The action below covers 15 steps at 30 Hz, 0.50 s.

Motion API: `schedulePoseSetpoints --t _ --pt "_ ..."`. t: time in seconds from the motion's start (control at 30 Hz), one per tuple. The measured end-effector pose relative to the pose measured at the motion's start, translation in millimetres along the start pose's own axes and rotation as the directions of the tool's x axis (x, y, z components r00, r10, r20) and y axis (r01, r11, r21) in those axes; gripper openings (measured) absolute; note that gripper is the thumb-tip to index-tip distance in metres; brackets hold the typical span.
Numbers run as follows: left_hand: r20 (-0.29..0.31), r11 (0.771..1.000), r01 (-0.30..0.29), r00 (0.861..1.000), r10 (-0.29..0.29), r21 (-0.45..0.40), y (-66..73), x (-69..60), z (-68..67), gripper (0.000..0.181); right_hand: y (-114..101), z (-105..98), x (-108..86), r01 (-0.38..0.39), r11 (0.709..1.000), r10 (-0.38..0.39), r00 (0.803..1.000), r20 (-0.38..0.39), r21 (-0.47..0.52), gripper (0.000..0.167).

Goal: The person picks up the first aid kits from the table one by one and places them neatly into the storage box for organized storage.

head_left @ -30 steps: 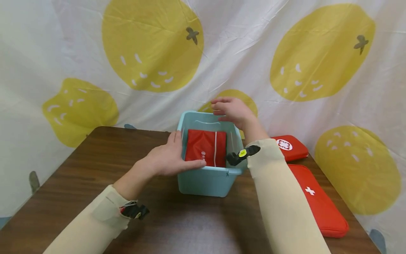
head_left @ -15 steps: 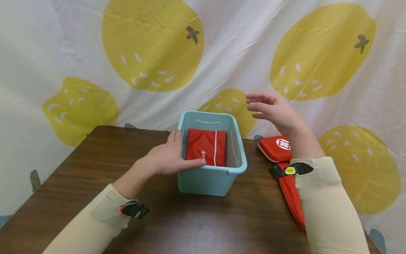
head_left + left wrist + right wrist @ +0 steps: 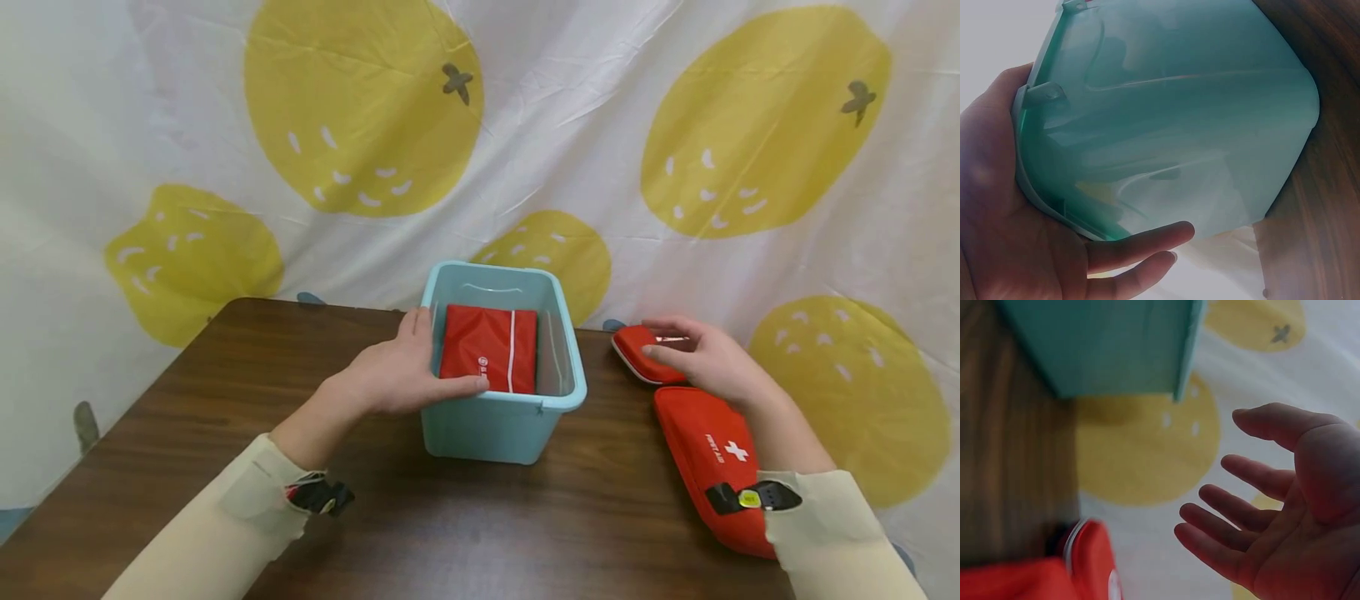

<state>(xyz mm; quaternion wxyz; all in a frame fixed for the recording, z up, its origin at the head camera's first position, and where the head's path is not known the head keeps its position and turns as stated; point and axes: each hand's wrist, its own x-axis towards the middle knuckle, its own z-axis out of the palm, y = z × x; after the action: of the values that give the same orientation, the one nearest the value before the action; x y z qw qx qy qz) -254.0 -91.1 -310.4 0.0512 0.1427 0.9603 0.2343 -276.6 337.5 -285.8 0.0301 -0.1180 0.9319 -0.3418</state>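
Observation:
A light blue plastic bin (image 3: pixel 483 429) stands on the table, with a flat red pouch (image 3: pixel 477 340) with a white stripe inside. My left hand (image 3: pixel 386 371) rests against its near left corner, thumb along the front rim. In the left wrist view two straight fingers (image 3: pixel 1147 247) lie by the bin's outer wall. My right hand (image 3: pixel 716 362) is over a small red zip case (image 3: pixel 637 357), partly covering it. The right wrist view shows its fingers spread, with nothing in them. Below lies a larger red first aid case (image 3: pixel 701 425) with a white cross, partly hidden by my right forearm.
The brown wooden table (image 3: pixel 337 533) reaches back to a white curtain (image 3: pixel 558 108) printed with yellow lemons. Both red cases lie close to the table's right edge. A gap of bare wood separates them from the bin.
My right hand has moved from above the bin, out to the right, then down over the small red case. My left hand, the bin and the pouch have stayed in place.

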Motion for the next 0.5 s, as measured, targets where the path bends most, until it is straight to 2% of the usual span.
schedulePoseSetpoints --t 0.2,0.3,0.5 --pt "0.004 1.0 0.008 1.0 -0.008 -0.007 1.5 2.2 0.0 0.137 35.9 -4.8 -26.3 -0.064 0.987 0.067 0.998 0.018 -0.147 0.066" --pt "0.008 1.0 0.008 1.0 -0.008 -0.013 2.3 3.5 -0.4 0.138 54.0 -7.9 -37.9 -0.098 0.978 0.107 0.994 0.036 -0.182 0.068" --pt "0.008 1.0 0.002 1.0 -0.001 -0.02 2.9 5.0 -0.1 0.135 90.7 -13.8 -54.7 -0.061 0.956 0.092 0.991 0.096 -0.288 0.075"
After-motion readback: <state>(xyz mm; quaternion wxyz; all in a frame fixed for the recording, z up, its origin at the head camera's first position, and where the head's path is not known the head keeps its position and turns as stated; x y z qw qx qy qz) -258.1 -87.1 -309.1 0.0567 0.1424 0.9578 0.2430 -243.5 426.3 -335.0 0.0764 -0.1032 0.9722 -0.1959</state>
